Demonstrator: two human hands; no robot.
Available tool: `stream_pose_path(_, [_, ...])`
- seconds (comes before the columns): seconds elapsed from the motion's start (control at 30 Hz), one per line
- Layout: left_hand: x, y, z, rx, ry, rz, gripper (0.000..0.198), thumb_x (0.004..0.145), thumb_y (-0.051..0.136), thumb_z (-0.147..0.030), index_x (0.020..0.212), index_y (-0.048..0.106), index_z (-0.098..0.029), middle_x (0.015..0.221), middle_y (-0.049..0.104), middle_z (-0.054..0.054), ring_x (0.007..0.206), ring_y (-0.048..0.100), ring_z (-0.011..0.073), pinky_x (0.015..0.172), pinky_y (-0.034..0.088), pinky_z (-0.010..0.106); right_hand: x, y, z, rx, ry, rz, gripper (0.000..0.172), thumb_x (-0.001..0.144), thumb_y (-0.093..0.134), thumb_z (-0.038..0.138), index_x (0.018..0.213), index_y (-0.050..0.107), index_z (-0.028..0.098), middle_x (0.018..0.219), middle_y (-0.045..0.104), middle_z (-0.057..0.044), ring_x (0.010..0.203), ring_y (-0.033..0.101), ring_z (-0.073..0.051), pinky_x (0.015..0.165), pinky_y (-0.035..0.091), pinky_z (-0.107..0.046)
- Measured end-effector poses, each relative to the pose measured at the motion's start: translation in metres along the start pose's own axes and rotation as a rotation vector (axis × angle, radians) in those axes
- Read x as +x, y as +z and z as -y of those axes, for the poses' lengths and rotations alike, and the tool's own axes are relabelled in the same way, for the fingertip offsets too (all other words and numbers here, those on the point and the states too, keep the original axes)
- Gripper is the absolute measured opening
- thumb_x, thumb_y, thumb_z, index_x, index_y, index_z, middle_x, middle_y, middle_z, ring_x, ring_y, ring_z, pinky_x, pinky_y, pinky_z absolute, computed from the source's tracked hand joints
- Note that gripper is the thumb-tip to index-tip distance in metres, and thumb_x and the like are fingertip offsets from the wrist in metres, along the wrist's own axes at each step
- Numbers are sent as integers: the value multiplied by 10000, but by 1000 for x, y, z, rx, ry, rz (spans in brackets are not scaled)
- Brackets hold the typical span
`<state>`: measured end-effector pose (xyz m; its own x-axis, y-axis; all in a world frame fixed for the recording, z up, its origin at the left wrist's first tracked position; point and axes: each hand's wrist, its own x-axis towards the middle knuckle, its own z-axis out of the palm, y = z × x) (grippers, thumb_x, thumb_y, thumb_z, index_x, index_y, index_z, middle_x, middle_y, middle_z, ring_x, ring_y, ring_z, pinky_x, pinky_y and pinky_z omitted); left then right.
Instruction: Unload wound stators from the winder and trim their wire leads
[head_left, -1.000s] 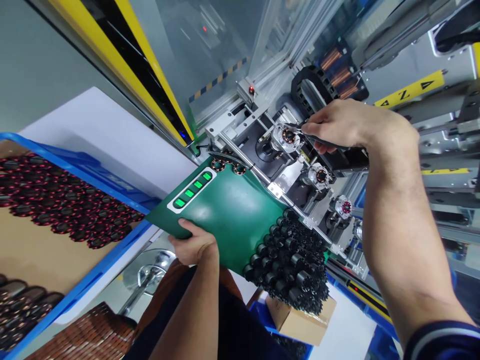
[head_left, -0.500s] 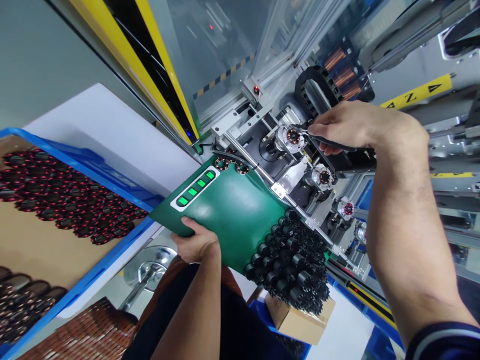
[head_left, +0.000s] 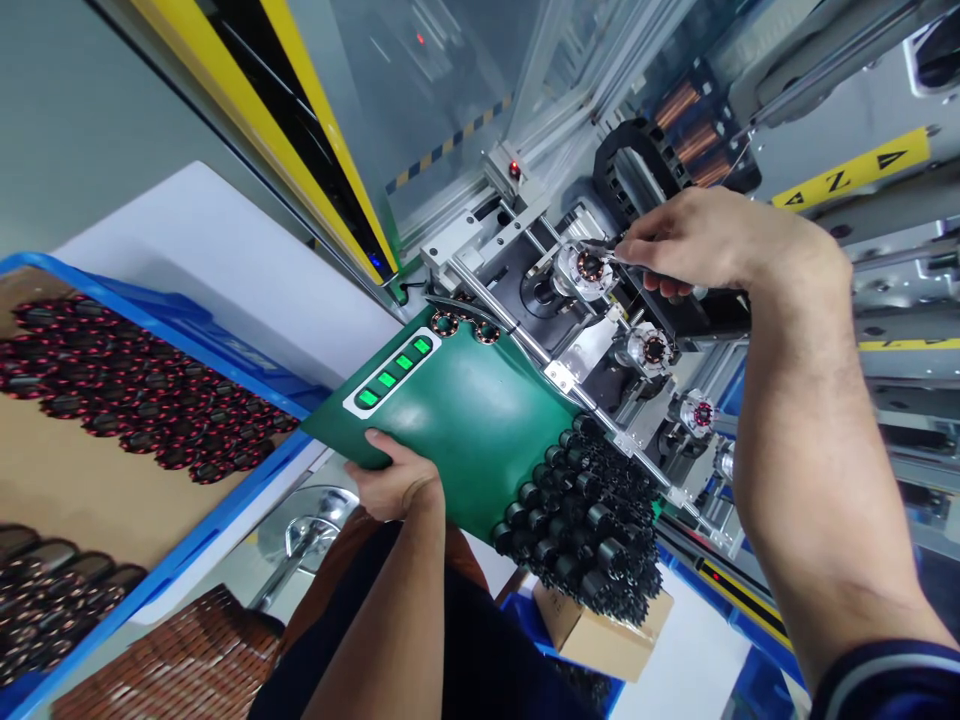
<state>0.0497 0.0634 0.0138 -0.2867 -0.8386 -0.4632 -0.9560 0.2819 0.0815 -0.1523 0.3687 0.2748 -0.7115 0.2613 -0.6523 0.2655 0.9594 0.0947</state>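
My right hand (head_left: 679,240) is closed on slim dark tweezers (head_left: 602,248), their tips at a copper-wound stator (head_left: 590,266) seated in the nearest round metal holder. The tool's handle is mostly covered by my fingers. My left hand (head_left: 399,482) grips the near edge of a green-topped board (head_left: 450,430), thumb lying over the top and the other fingers mostly hidden beneath. Two wound stators (head_left: 444,323) lie at the board's far edge. Further along the machine, another holder carries a dark stator (head_left: 654,348), and one beyond it has a pink-tinted stator (head_left: 702,413).
Stacked black cores (head_left: 585,510) crowd the board's right end. Green-lit buttons (head_left: 394,370) sit at its left. A blue bin (head_left: 161,335) with many wound stators stands left. A metal rail (head_left: 517,338) runs before the holders; a yellow-black light bar (head_left: 330,150) rises behind. A stool (head_left: 304,540) stands below.
The view has shifted slightly. My right hand has turned a little and its tool handle shows less, with the tips still at the same stator. My left hand stays at the board's edge.
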Motion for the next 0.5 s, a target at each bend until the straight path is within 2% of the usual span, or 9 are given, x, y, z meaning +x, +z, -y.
stream_pose_path(0.07, [-1, -1, -1, -4, -9, 0, 730, 1177, 513, -660, 1586, 750, -104, 1333, 857, 281, 1290, 835, 573, 1108, 681, 743, -2, 3, 0, -35, -7, -44, 373, 1169, 686, 481, 1248, 942, 222, 851, 865, -42, 749, 717, -173, 814, 516, -392])
stream_pose_path(0.13, [-2, -1, -1, -11, -13, 0, 727, 1183, 510, -657, 1596, 743, -106, 1333, 858, 275, 1294, 834, 571, 1123, 677, 748, -10, 8, -3, -75, -71, -158, 498, 1197, 635, 581, 1234, 941, 190, 918, 876, -17, 754, 702, -131, 769, 484, -356])
stream_pose_path(0.2, [-2, 1, 0, -26, -8, -10, 715, 1188, 515, -651, 1593, 742, -108, 1333, 858, 271, 1299, 833, 569, 1142, 670, 750, -33, 18, -9, -74, -189, -282, 605, 1218, 542, 667, 1248, 928, 203, 990, 878, 2, 745, 681, -111, 737, 461, -345])
stream_pose_path(0.23, [-1, 2, 2, -41, -2, -17, 708, 1188, 522, -650, 1582, 746, -105, 1332, 857, 271, 1300, 833, 568, 1148, 668, 748, -51, 25, -13, -49, -245, -331, 597, 1228, 521, 667, 1264, 918, 222, 997, 875, 2, 730, 667, -114, 725, 461, -353])
stream_pose_path(0.3, [0, 6, 6, -72, 16, -27, 708, 1192, 526, -646, 1583, 731, -93, 1348, 853, 273, 1303, 834, 558, 1154, 669, 734, -101, 46, -19, 48, -283, -404, 466, 1229, 570, 585, 1304, 892, 256, 975, 861, -14, 714, 654, -141, 719, 484, -379])
stream_pose_path(0.37, [2, 9, 11, -85, 52, -15, 703, 1209, 504, -623, 1610, 685, -75, 1384, 845, 270, 1317, 835, 528, 1160, 676, 692, -163, 79, -25, 193, -190, -481, 334, 1178, 672, 486, 1318, 872, 258, 969, 844, -27, 754, 673, -177, 740, 513, -392])
stream_pose_path(0.43, [4, 11, 14, -76, 98, 1, 653, 1239, 459, -561, 1630, 637, -70, 1455, 828, 258, 1362, 828, 483, 1186, 673, 631, -230, 126, -33, 389, -27, -535, 302, 1130, 730, 459, 1306, 861, 251, 1013, 843, -22, 812, 709, -193, 752, 536, -372])
stream_pose_path(0.5, [5, 13, 15, -69, 128, 5, 581, 1264, 418, -486, 1619, 619, -73, 1512, 812, 240, 1403, 817, 440, 1219, 661, 572, -296, 189, -44, 555, 180, -553, 287, 1094, 742, 416, 1295, 852, 243, 1140, 866, -38, 957, 775, -218, 866, 597, -369])
